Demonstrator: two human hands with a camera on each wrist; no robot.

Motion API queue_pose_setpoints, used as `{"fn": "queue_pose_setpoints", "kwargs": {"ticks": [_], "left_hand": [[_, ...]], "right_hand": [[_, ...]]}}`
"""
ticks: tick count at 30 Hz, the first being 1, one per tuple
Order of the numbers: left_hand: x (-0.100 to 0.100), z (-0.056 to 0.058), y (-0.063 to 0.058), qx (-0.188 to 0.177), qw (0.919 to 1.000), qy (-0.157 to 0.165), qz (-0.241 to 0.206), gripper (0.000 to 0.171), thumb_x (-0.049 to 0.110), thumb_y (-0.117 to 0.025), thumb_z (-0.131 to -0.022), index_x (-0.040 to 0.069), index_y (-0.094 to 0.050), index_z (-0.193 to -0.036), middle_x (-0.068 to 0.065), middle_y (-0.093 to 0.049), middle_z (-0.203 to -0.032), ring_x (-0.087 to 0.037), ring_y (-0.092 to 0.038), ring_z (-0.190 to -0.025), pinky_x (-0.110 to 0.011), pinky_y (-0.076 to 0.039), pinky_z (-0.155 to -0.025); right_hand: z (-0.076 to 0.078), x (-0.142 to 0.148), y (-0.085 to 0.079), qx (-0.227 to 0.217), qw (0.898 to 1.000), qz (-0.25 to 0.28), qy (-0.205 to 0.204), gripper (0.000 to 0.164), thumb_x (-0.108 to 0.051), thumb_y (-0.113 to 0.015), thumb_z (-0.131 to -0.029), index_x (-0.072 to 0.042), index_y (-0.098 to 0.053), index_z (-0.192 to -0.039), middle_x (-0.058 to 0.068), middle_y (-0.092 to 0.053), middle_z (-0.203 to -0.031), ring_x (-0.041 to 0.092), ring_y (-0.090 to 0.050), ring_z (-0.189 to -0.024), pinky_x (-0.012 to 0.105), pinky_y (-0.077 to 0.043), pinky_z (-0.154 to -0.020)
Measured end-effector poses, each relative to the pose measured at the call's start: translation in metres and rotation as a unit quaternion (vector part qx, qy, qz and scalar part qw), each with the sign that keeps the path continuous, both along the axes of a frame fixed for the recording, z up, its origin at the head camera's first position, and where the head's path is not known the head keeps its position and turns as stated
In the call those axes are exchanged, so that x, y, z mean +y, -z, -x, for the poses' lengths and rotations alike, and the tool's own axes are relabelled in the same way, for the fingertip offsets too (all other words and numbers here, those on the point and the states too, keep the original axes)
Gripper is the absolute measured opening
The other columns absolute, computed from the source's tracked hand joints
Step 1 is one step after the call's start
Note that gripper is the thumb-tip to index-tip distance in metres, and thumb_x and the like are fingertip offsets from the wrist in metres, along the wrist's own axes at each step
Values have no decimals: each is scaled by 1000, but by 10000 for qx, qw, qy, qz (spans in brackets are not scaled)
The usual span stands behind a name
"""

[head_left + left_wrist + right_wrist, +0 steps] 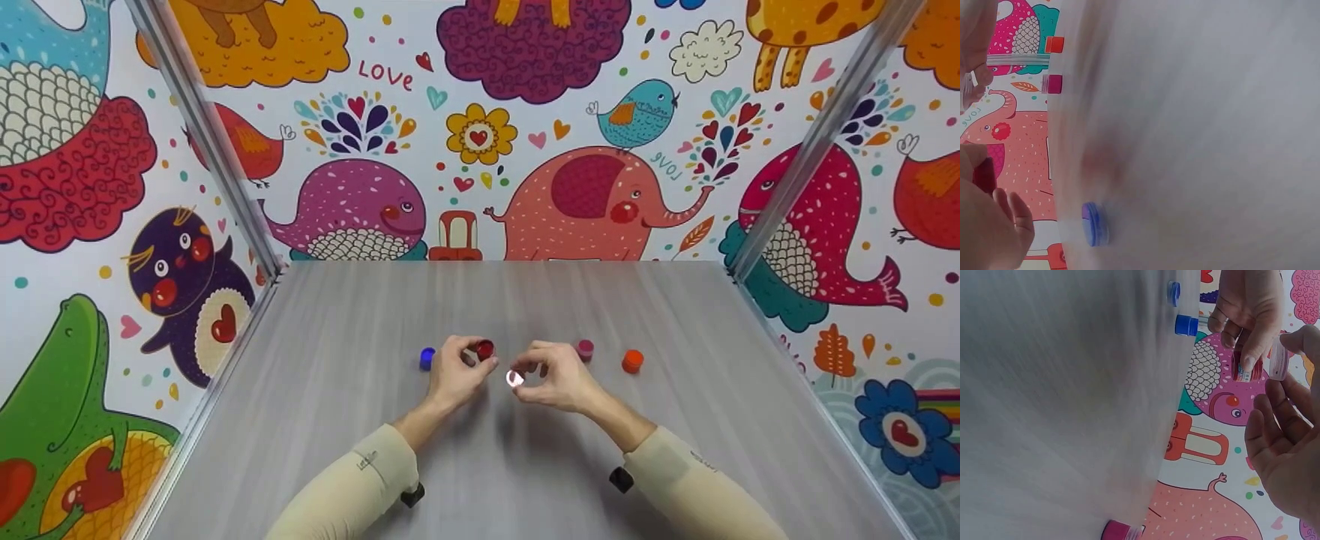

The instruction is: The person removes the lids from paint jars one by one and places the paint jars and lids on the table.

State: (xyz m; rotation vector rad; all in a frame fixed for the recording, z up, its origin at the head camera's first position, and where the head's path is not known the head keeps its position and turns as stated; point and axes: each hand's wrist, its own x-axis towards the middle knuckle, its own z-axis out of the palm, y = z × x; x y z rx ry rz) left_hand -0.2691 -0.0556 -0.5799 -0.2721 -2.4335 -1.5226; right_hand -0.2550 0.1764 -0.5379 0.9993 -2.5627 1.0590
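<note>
My left hand [452, 376] pinches a small dark red paint pot [486, 349] between thumb and fingers, above the table. A printed label shows on the pot's side in the right wrist view. Just to the right, my right hand [561, 379] holds a clear round lid [1279, 363] between thumb and fingers. Lid and pot are close together but apart. A blue paint pot [1186, 325] stands on the table beside the left hand, partly hidden by it in the head view. Near that pot lies a round blue-tinted lid [1174, 293].
Behind and to the right of the right hand stand a magenta pot [585, 349] and an orange pot [633, 361]. The grey wood-grain table [360, 450] is bordered by cartoon-printed walls [480, 135] with metal corner posts [817, 150].
</note>
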Motion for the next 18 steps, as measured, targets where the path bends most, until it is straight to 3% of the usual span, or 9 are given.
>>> {"fn": "queue_pose_setpoints", "kwargs": {"ticks": [8, 11, 12, 18], "left_hand": [[0, 4, 1, -60, 9998, -33, 178, 31, 16, -92, -88, 3, -82, -115, -15, -77, -106, -27, -73, -91, -26, -56, -77], [0, 6, 3, -2, 9996, -57, 259, 29, 15, -91, -89, 3, -82, -114, -15, -77, -105, -26, -72, -89, -29, -56, -78], [-3, 13, 13, 155, 9996, -15, 235, 29, 19, -91, -90, 5, -82, -114, -12, -77, -105, -23, -71, -89, -29, -56, -78], [-5, 16, 16, -34, 9992, -40, 385, 30, 20, -90, -92, 5, -81, -116, -12, -76, -107, -22, -71, -91, -32, -59, -79]], "right_hand": [[2, -5, 10, -18, 10000, 63, 36, 19, -15, -91, -82, -14, -86, -100, 2, -78, -91, 31, -75, -85, 23, -54, -71], [2, -6, 15, -83, 9999, -17, 81, 20, -17, -91, -83, -12, -87, -101, 3, -79, -91, 31, -76, -86, 21, -54, -72], [2, -6, 16, -97, 9999, -44, 94, 20, -17, -92, -83, -11, -87, -102, 3, -79, -92, 32, -76, -86, 21, -54, -73], [4, -10, 24, 66, 9999, -66, 140, 20, -17, -94, -82, -12, -87, -101, 4, -79, -89, 25, -75, -83, 24, -57, -73]]}}
